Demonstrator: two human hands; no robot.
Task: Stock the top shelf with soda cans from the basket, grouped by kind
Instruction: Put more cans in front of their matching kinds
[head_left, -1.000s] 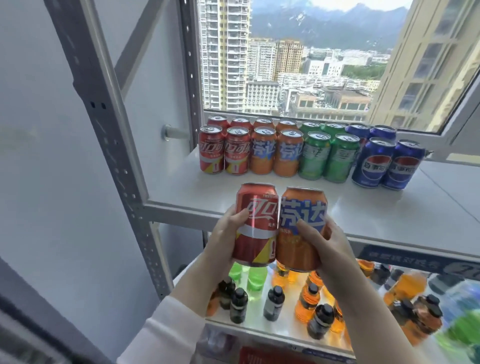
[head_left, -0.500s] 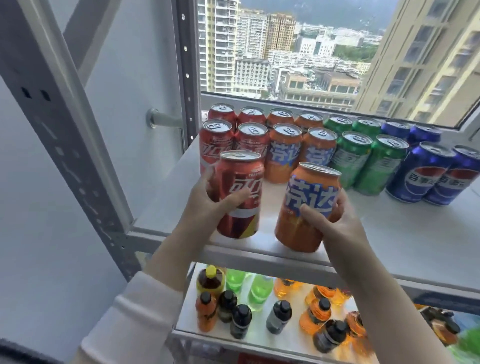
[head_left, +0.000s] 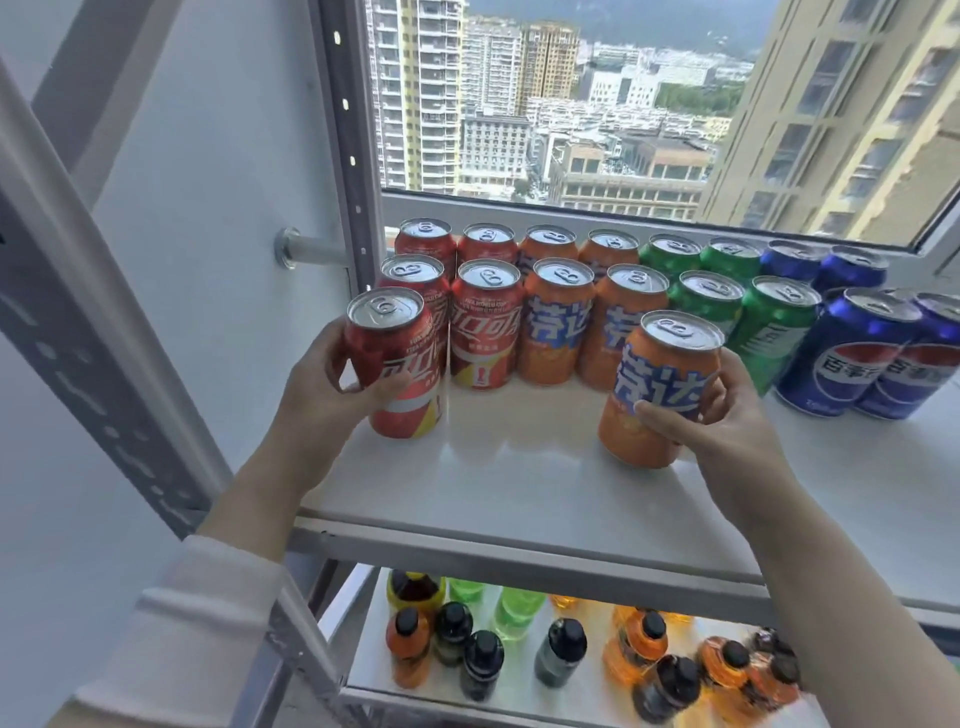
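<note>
Left hand (head_left: 322, 400) wrapped round a red aluminium cola can (head_left: 397, 364), thumb across the front, fingers behind. Right hand (head_left: 727, 431) clamped on an orange aluminium soda can (head_left: 660, 389), thumb on the blue label, fingers round the far side. Both hands full

Layout, big to small:
- white flat top shelf of the grey metal rack (head_left: 519, 467): front half bare, stock along the back edge under the window
- stock is two rows deep, four of each kind, running from the left edge: red cola cans (head_left: 485, 327), orange soda cans (head_left: 553, 322), green soda cans (head_left: 769, 332), blue cola cans (head_left: 841, 353)
- held red can: upright at the left edge, just in front of the front-left red one. Can't tell if its base is down
- held orange can: tilted, just in front of the right-hand orange one, near the orange/green boundary, base low over the shelf
- small capped drink bottles (head_left: 561, 654) on the shelf below, not ours

Delta: 1 s ago both cans were pressed side by side in front of the front edge, below shelf level. At 0.5 s they were crossing the front edge and splitting. Now they're well apart, each lined up on its own colour

Read: third row starting, sort holds. Left to do: seat both, let go, square up the orange. Basket out of view, remaining count unknown
</note>
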